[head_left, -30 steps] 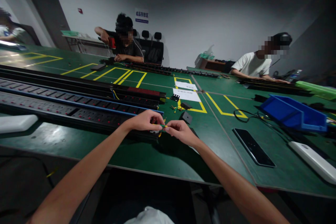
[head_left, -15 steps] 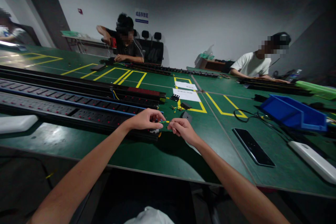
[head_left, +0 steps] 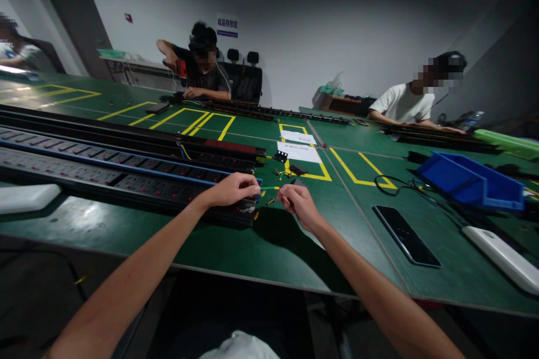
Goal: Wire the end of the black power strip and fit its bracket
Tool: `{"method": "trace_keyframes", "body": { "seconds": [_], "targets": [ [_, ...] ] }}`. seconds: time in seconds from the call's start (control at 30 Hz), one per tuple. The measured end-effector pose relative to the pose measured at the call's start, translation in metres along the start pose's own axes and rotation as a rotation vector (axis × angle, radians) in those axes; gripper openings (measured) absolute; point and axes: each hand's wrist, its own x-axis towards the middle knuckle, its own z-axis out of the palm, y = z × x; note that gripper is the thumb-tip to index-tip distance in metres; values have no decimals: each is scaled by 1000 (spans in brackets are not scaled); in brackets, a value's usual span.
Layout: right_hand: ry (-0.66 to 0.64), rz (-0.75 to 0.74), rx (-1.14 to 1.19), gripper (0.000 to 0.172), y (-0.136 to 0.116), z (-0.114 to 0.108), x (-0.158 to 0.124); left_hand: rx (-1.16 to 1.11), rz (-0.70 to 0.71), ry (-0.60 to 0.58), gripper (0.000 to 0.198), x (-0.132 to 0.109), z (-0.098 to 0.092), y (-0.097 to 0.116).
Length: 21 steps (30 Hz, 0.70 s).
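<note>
Your left hand [head_left: 233, 189] pinches a green wire [head_left: 269, 188] by the power strip [head_left: 126, 182]. At three o'clock, your right hand [head_left: 300, 203] curls; I cannot tell if it holds.

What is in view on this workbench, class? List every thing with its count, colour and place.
table: one, green with yellow lines, fills the view
power strips: several, black, table left
papers: two, white, table middle
small parts: few, black, beside the papers
bin: one, blue, right
phone: one, black, right of the hands
cable: one, black, beside the bin
co-workers: two, seated at the far side
green-yellow wire: one, between the hands
left hand: pinches the wire at a strip's end
right hand: pinches its other end
</note>
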Motion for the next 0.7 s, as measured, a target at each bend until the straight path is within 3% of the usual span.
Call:
{"method": "trace_keyframes", "body": {
  "seconds": [0.47, 0.7],
  "targets": [
    [-58, 19, 55, 26, -3, 1, -1, 77, 26, 83, 40, 2, 1, -5],
    [-55, 19, 69, 24, 0, -2, 0, 37, 30, -7, 37, 0, -1, 0]
  ]
}}
